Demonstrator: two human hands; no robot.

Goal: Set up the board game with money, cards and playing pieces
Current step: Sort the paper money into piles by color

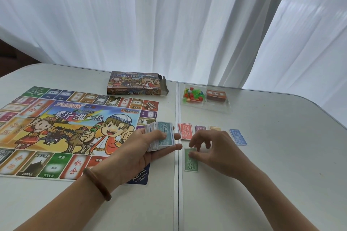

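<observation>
The colourful game board [65, 127] lies flat on the left half of the table. My left hand [150, 148] grips a thick stack of paper money [161, 135] over the board's right edge, a teal 1000 note on top. My right hand [212, 148] presses its thumb on a green 500 note [190, 162] lying on the table, fingers loosely spread above it. Beyond that hand lie sorted notes: red [185, 131], purple [200, 128], yellow [215, 128] and blue [238, 136].
The opened game box [135, 85] stands at the back. A clear plastic tray [206, 103] to its right holds small coloured playing pieces [193, 94] and a deck of cards [216, 95]. A seam [177, 184] splits the white table. White curtains hang behind.
</observation>
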